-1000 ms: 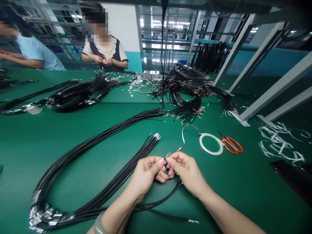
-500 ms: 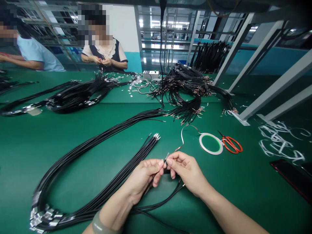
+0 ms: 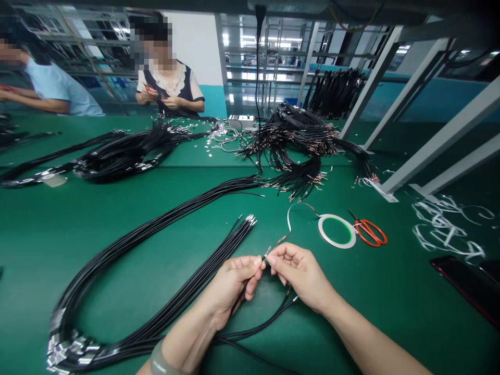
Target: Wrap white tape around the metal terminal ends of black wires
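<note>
Between thumb and fingers, my left hand (image 3: 236,271) pinches a black cable (image 3: 263,258) just below its bare metallic end, which points up and away. My right hand (image 3: 299,265) is closed at that same end, its fingertips pinching a thin strip of metallic foil tape (image 3: 289,221) against the cable. From there the strip curls back to a flat tape roll (image 3: 322,234) with a pale rim and green centre. Orange-handled scissors (image 3: 371,233) lie touching or very close to the roll. Below my right hand lie a few loose cable ends (image 3: 287,307).
A long bundle of black cables (image 3: 117,249) curves around my left side, bound with shiny wraps. Tangled cable heaps (image 3: 297,130) lie farther back. White scraps (image 3: 445,224), a dark phone-like object (image 3: 461,284) and metal posts (image 3: 441,133) stand right. Two people work opposite.
My right fingertips have shifted slightly at the cable end, and the tape strip has moved a little left. Across the table, one person's hands have moved apart, with scissors-like tool now visible.
</note>
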Action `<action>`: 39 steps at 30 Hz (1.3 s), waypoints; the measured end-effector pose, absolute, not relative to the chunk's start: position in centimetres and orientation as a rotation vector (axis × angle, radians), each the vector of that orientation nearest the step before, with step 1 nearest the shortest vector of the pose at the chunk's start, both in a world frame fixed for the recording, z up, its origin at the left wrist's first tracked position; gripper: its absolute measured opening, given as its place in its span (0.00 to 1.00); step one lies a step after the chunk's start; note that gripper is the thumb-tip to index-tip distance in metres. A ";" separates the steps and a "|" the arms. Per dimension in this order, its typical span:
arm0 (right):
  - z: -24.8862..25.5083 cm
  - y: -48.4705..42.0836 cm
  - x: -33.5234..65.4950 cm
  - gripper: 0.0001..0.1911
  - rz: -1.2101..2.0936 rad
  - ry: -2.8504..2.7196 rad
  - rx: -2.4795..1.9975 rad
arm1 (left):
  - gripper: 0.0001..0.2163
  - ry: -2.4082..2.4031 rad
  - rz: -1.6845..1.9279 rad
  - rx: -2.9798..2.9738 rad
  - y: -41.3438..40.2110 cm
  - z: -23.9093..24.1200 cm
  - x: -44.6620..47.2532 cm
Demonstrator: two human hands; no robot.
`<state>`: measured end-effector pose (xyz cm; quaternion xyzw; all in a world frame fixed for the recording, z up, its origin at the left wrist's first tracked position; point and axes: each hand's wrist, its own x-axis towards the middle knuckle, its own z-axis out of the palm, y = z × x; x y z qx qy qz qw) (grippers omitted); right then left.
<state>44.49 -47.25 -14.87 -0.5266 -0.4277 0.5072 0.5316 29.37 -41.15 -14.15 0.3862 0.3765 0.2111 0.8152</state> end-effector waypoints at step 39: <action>-15.9 -46.3 45.4 0.12 1.177 -0.698 -1.204 | 0.12 0.728 0.438 1.018 -41.7 -13.6 29.5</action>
